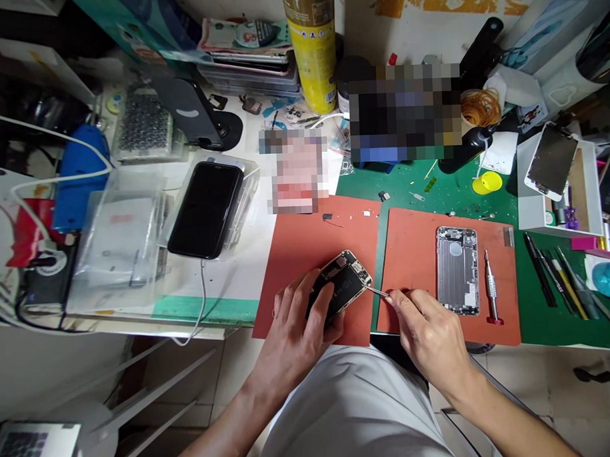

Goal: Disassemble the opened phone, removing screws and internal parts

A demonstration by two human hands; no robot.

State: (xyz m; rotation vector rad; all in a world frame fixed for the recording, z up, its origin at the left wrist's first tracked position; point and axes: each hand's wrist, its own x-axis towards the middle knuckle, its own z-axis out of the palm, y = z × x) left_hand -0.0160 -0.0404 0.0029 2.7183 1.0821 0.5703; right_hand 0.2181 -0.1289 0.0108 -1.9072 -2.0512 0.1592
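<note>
An opened phone [344, 284], its dark battery and circuit parts showing, lies tilted over the left red mat [290, 255]. My left hand [305, 308] is wrapped round its left and lower edges. Between the pinched fingers of my right hand [423, 324] is a thin metal tool [378, 292], its tip at the phone's right corner. On the right red mat [406, 251] rests a second opened phone housing [457, 270], with a red-ended screwdriver [492, 290] beside it.
A black phone [207, 208] lies on a clear case at the left. Pens and tweezers [561, 279] are on the green mat [532, 307] at the right, below a white box [591, 178]. A yellow can [314, 61] stands at the back.
</note>
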